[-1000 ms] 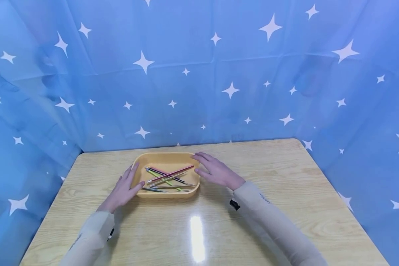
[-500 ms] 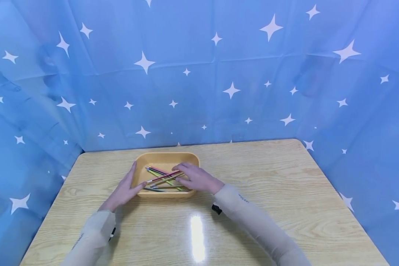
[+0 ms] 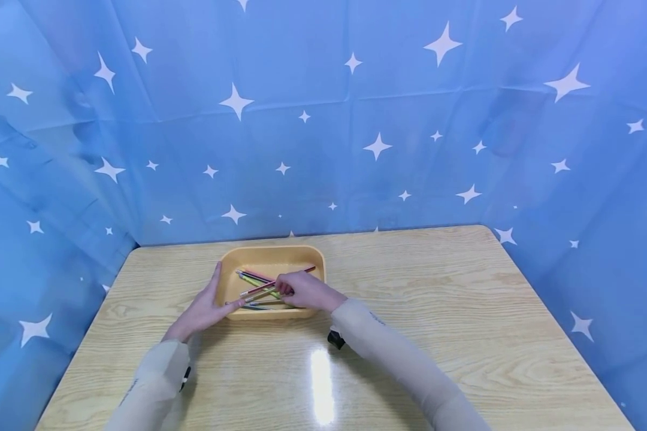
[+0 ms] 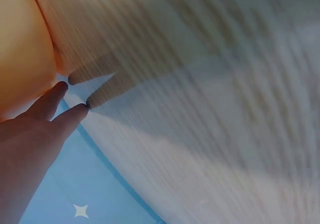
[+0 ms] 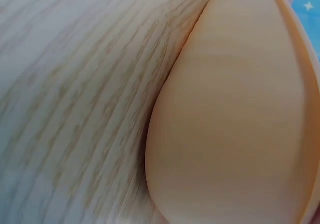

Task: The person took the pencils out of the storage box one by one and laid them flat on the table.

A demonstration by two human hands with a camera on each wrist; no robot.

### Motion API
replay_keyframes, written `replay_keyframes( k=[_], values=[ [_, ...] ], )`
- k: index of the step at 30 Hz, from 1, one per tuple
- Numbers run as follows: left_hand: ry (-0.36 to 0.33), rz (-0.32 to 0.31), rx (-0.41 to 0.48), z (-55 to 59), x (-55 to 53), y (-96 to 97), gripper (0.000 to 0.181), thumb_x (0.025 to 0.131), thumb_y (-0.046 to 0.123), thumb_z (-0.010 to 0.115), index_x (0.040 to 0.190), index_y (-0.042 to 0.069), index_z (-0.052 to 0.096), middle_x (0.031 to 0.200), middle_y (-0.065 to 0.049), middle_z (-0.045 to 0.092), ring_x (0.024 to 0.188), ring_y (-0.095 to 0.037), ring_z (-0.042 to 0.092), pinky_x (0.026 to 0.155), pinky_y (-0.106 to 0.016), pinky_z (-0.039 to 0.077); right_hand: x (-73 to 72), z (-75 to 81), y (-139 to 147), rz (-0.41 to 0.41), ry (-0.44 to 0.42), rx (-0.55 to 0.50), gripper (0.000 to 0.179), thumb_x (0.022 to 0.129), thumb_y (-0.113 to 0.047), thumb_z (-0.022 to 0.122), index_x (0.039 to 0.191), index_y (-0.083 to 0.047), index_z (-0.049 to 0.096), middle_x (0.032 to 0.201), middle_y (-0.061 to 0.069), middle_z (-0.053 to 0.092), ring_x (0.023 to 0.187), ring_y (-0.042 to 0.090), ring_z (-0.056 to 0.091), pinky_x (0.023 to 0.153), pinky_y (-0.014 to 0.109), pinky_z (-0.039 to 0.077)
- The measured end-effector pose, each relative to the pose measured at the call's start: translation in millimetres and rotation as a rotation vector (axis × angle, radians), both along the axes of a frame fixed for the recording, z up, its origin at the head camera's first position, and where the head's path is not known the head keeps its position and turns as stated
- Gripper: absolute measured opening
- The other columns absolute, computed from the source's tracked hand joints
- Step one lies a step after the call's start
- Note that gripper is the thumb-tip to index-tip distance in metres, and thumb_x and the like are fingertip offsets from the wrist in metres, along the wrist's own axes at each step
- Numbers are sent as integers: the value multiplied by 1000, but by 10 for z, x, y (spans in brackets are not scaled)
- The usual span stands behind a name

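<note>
The right grip curls its fingers over the pencils; whether it pinches one cannot be told. They lie crossed beneath and left of it, inside a yellow-orange tray on the desk. The left grip, fingers extended, spans the tray's left end.
</note>
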State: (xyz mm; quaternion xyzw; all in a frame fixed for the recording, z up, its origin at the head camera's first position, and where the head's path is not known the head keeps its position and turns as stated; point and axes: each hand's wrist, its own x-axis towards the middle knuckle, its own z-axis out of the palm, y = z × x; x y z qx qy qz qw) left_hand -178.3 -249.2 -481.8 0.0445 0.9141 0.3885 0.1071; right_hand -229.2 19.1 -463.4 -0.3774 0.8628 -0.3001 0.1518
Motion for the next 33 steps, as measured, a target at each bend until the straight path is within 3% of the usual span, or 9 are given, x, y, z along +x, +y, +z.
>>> replay_keyframes(
  k=[11,19,24,33],
  values=[
    [16,23,32,30,-29,33,115,85,42,72,153,12,-16,155,-31,4,135,-53,21,106,-65,21,-76,-31,-75,-20,-62,26,17,87,-4,71,103,-3,66,93,4,67,86,12,62,76,21,51],
    [7,22,60,11,-20,15,114,86,42,72,153,15,-16,157,-26,-1,138,-51,12,109,-63,15,-139,-69,-75,-67,-86,57,16,83,-4,75,96,-4,67,82,0,65,76,10,60,73,23,50],
    [-15,24,82,5,-4,11,114,86,43,71,152,21,-19,158,-22,-6,140,-49,5,110,-64,9,-163,-64,-49,-75,-219,-4,17,84,-2,72,101,-3,68,85,0,67,78,9,63,75,23,51],
    [-9,25,91,10,15,13,114,86,42,72,153,17,-16,158,-22,-5,140,-50,5,108,-66,10,-208,-110,-57,-69,-442,-107,29,84,-1,73,112,-1,70,103,6,70,85,11,65,77,22,51]
  ],
)
